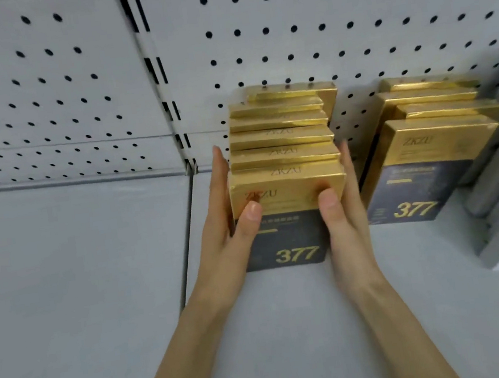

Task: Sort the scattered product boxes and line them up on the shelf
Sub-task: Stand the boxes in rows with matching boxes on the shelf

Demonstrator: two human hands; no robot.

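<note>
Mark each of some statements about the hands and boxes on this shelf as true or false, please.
1. The left hand and the right hand both touch the left row. True.
2. Its front box shows 377. True.
3. This box is red. False: it is gold above and black below.
4. The shelf holds one row only. False: a second row stands to the right.

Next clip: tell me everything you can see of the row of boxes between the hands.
The row of boxes holds about seven upright glossy gold cartons, front to back, staggered sideways, on the grey shelf. The front box is gold above, dark below, marked 377. The left hand and right hand flank it, fingers straight, thumbs on its face.
</note>
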